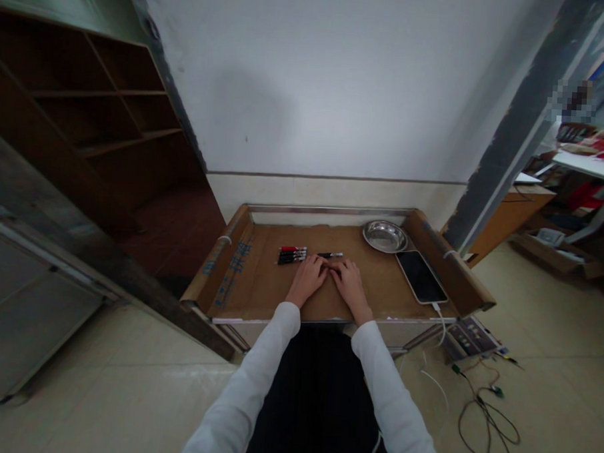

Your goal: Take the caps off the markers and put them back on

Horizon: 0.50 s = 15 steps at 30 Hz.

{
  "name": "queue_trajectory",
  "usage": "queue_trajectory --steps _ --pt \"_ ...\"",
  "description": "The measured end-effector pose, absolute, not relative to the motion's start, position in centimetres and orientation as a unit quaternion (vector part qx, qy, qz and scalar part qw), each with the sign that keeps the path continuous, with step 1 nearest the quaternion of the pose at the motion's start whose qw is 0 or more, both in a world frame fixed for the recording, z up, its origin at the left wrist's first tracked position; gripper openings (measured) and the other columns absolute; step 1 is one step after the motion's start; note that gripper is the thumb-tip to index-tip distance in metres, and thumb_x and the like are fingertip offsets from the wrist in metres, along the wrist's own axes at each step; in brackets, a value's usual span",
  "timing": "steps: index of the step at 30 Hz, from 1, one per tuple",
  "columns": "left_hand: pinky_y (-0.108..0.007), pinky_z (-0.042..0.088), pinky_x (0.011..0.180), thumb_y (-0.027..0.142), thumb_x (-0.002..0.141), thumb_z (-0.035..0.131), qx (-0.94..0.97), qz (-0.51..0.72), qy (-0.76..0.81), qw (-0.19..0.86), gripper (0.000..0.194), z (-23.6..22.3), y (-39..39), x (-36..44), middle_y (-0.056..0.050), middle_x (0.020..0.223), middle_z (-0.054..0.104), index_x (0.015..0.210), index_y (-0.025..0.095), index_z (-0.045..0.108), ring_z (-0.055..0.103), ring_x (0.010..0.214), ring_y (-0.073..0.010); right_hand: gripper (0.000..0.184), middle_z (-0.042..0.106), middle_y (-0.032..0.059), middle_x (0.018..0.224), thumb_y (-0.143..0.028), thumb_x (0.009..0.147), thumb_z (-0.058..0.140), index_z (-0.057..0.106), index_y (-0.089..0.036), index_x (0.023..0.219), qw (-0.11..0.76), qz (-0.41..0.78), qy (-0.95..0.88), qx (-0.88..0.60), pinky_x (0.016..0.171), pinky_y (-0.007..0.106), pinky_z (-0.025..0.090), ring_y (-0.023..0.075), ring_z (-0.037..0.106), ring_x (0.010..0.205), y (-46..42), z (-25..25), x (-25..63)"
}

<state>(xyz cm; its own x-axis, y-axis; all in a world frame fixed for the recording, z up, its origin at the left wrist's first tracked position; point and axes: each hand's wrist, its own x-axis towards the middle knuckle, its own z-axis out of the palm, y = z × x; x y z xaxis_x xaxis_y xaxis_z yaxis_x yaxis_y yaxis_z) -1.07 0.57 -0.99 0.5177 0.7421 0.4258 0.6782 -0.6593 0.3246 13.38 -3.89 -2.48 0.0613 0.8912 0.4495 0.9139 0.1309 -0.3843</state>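
Note:
Both my hands rest palm down on the cardboard-covered table top (264,285), thumbs close together in the middle. My left hand (308,277) lies with its fingers out, just right of a small group of pens (291,256), several dark ones and one red. My right hand (349,285) also lies open, with bent fingers. Just beyond the fingertips is a single dark pen (329,255) with a pale end, its left part close to my left fingers. No held object shows in either hand, though the undersides of the fingers are hidden.
A round shiny metal dish (384,237) stands at the back right. In front of it lies a phone (422,277) with a white cable (442,323) hanging over the edge. Cardboard side walls (450,270) border the table. Dark cables (491,422) lie on the floor at right.

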Motion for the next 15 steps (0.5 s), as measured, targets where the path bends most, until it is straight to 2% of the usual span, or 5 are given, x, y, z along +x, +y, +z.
queue_trajectory --steps 5,10,15 --pt "-0.033 0.045 0.089 0.023 0.091 0.050 0.855 0.273 0.436 0.068 0.011 -1.1 0.9 -0.9 -0.006 0.098 0.059 0.095 0.018 0.060 0.057 0.096 -0.0198 0.024 0.060 0.0099 0.097 -0.025 0.092 0.045 0.067 -0.020 0.100 0.331 0.009 -0.669 -0.665 0.086 0.037 0.041 0.0234 0.051 0.094 -3.5 -2.8 13.7" --pt "-0.036 0.044 0.086 0.022 0.092 0.048 0.841 0.252 0.476 0.040 0.015 -0.6 0.9 -0.6 -0.008 0.099 0.060 0.095 0.018 0.062 0.057 0.096 -0.0228 0.026 0.061 0.0101 0.102 -0.016 0.088 0.045 0.063 -0.018 0.107 0.402 0.074 -0.661 -0.629 0.089 0.036 0.043 0.0220 0.053 0.097 -2.2 -3.0 14.1" --pt "-0.038 0.042 0.089 0.021 0.091 0.049 0.811 0.273 0.517 0.022 0.025 0.0 1.6 0.1 -0.013 0.114 0.055 0.115 0.018 0.056 0.055 0.105 -0.0253 0.028 0.058 0.0085 0.104 -0.014 0.086 0.047 0.062 -0.022 0.109 0.430 0.084 -0.664 -0.606 0.091 0.040 0.044 0.0219 0.054 0.098 -0.2 -2.8 14.5"
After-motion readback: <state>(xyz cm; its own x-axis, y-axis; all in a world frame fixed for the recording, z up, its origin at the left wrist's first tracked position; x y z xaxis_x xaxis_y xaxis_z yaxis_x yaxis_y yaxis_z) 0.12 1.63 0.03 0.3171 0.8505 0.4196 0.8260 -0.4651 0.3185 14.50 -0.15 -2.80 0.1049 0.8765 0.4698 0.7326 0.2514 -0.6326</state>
